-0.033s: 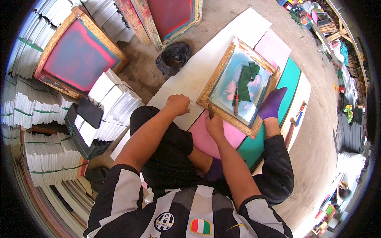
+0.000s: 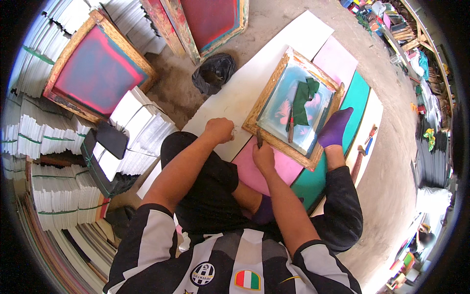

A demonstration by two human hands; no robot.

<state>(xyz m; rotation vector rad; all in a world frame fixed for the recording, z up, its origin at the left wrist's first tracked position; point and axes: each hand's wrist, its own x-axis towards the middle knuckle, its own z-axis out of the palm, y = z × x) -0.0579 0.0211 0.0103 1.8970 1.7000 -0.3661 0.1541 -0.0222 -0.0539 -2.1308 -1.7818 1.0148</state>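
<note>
Fingers of the right hand [image 2: 264, 157] were wrapped around a slim dark tool [image 2: 259, 138], its tip up at the near corner of a wooden frame [image 2: 289, 152]. That frame lay just ahead of them, slanting away to their right across the coloured boards, with a foot in a purple sock [image 2: 336, 128] at its right-hand edge. To their left, well clear of the frame, the left hand [image 2: 219, 130] was curled into a loose fist. On the pale panel beyond the right fingers lay a dark green cloth [image 2: 300, 105] and a wooden-handled tool [image 2: 291, 131].

From where I stood, next to nothing had changed in that instant: both hands, the frame and the cloth had kept their places, so the work at the corner seemed no further along.

The right fist covered most of its tool, and I could not tell whether it was a blade or a scraper, nor whether it actually touched the wood. Something small showed by the left fingertips, too faint to name, and I could not tell whether they gripped it. The cloth hid part of the panel's pattern.
</note>
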